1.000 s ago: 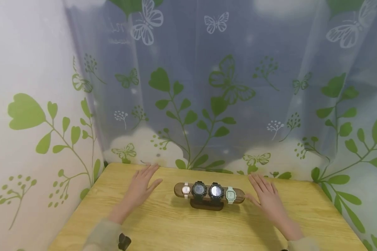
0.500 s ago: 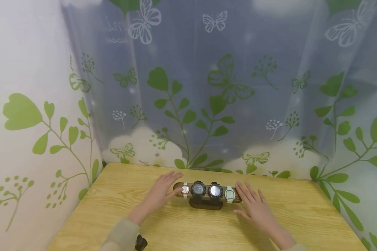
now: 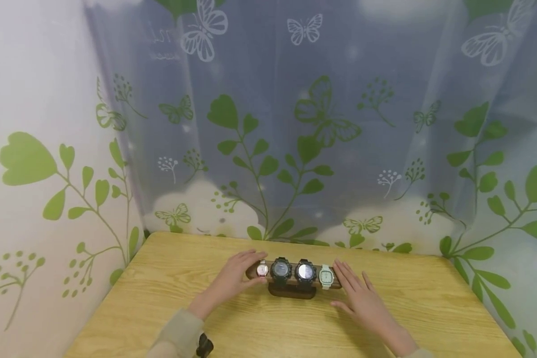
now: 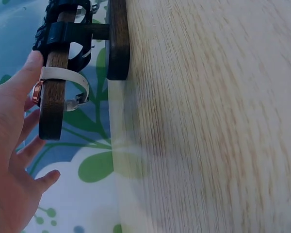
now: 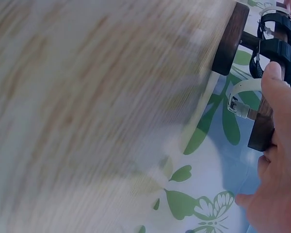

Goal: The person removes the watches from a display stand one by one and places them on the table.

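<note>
A dark wooden watch stand (image 3: 292,291) stands on the table with several watches on its bar. From left to right are a small pale-strapped watch (image 3: 262,270), two chunky black watches (image 3: 281,269) and a mint green square watch (image 3: 326,277). My left hand (image 3: 230,276) holds the bar's left end, thumb at the front and fingers behind. In the left wrist view its thumb (image 4: 30,68) lies close to the bar. My right hand (image 3: 362,301) touches the bar's right end with straight fingers, its thumb spread away in front. Behind the bar, fingertips are partly hidden.
A light wooden table (image 3: 268,328) carries the stand. Around it hang sheets (image 3: 259,124) printed with green leaves and butterflies, close to the table's back edge. A small black device (image 3: 204,345) sits at the left sleeve.
Both hands have come inward from either side to the bar's ends. The left hand's thumb and fingers have drawn closer round its end. The stand has stayed in place.
</note>
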`<state>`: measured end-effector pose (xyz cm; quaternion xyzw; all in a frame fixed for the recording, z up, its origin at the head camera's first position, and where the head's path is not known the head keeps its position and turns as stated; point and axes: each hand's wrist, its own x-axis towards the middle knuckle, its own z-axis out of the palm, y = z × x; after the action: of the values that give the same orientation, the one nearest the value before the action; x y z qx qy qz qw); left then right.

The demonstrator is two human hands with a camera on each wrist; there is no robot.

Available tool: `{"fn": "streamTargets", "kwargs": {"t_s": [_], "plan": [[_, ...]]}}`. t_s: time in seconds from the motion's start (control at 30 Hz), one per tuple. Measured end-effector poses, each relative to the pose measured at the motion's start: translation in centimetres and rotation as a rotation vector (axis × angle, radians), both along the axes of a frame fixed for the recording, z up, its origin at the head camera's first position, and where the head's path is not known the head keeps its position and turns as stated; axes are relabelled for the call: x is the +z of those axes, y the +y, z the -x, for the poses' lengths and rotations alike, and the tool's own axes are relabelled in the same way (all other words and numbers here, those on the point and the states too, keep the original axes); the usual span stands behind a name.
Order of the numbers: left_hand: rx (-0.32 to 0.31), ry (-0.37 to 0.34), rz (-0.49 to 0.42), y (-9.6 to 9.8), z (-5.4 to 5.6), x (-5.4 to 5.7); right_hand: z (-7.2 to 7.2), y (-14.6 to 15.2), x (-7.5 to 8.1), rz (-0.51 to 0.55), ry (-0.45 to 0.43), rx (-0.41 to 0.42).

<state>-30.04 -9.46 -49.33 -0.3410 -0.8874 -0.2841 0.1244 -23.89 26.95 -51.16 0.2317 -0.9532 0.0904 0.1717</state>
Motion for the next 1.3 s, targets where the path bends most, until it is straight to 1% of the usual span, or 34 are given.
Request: {"fn": "streamTargets", "kwargs": {"t_s": [0.07,0.23,0.37,0.47,0.6,0.77,0.9,1.13,1.23,1.3], "plan": [[-0.003,-0.007,-0.002,0.1,0.1,-0.1,0.0,0.0,0.0,0.000,-0.001,-0.001],[-0.020,0.036,0.007,0.3,0.3,-0.3,0.0,0.1,-0.1,0.001,0.009,-0.001],[-0.028,0.065,0.004,0.3,0.5,-0.5,0.0,0.1,-0.2,0.002,-0.011,0.000],[-0.023,0.084,0.002,0.3,0.7,-0.8,0.1,0.1,-0.2,-0.003,-0.032,-0.003],[-0.014,0.099,0.001,0.4,0.8,-1.0,0.1,0.2,-0.1,-0.008,-0.028,-0.005],[-0.001,0.109,0.009,0.4,0.8,-0.9,0.1,0.2,0.1,-0.002,-0.038,-0.004],[0.008,0.124,0.026,-0.1,0.9,-0.7,0.1,0.2,0.1,-0.007,-0.049,-0.003],[0.025,0.152,0.074,-1.4,0.9,-0.4,0.0,0.1,0.1,0.023,-0.008,0.010],[0.035,0.153,0.073,-1.9,0.9,-0.3,0.0,0.1,0.1,0.020,-0.020,0.005],[0.041,0.163,0.065,-2.3,0.8,-0.3,0.0,0.1,0.1,0.016,-0.045,-0.001]]}}
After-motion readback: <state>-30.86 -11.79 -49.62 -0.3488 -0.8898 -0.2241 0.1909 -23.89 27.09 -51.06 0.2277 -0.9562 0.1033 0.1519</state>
